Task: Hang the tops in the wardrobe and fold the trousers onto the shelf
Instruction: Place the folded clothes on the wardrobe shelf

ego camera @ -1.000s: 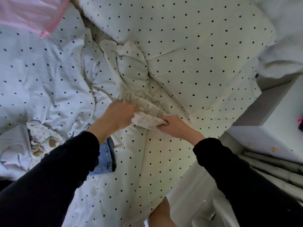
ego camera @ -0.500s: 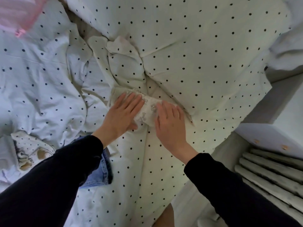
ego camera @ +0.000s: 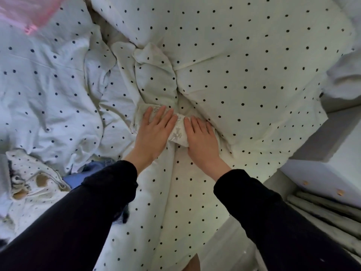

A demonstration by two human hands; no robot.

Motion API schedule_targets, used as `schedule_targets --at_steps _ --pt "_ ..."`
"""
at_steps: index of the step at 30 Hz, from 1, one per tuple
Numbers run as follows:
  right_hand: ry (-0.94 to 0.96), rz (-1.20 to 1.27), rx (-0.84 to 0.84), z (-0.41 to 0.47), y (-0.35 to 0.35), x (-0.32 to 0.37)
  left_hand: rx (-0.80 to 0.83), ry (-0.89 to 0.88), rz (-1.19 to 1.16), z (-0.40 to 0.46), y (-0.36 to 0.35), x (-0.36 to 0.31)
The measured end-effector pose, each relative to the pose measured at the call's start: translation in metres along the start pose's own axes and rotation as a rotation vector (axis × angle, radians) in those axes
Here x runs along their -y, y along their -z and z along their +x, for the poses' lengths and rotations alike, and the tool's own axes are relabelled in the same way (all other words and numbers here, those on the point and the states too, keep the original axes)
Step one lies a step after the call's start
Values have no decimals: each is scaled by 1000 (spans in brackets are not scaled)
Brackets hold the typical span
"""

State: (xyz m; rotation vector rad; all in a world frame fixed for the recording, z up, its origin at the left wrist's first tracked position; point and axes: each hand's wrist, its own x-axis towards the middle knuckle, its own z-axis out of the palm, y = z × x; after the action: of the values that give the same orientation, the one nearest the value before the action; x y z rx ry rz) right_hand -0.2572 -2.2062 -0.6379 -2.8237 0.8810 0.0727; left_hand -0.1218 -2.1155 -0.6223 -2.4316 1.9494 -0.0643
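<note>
My left hand (ego camera: pixel 154 133) and right hand (ego camera: pixel 201 137) both lie flat, fingers straight, pressing on a small folded garment (ego camera: pixel 176 132) with a pale cross-like print; neither grips it. The garment sits on the dotted duvet (ego camera: pixel 244 75), in the hollow between its folds, showing mostly between my hands. Left of my left sleeve lie some denim (ego camera: pixel 78 177) and a crumpled dotted garment (ego camera: pixel 29 178)

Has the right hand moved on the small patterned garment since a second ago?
Yes. The right hand now lies flat, fingers straight, pressing the folded patterned garment on the dotted duvet; a second ago it pinched the garment's near edge.
</note>
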Motion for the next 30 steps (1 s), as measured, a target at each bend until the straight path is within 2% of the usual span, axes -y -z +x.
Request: schedule_targets --at_steps 4,7,10,12,19,25,30 --pt "157 -44 -180 -27 43 8 -65 66 -94 -37 39 -5" --pt "311 -68 -311 -43 80 27 -166 201 -107 -79 74 -13" --pt "485 -54 -361 -63 120 71 -256 388 -97 -140 116 -21" --pt "530 -47 -370 -66 127 84 -269 439 -97 -162 121 -24" --pt "894 -93 -500 -137 207 251 -445 727 56 -339 227 4" --pt "1174 -54 -611 -233 250 412 -438 952 226 -526 312 11" --pt "1480 54 -630 -367 268 576 -423 1222 396 -725 371 -13"
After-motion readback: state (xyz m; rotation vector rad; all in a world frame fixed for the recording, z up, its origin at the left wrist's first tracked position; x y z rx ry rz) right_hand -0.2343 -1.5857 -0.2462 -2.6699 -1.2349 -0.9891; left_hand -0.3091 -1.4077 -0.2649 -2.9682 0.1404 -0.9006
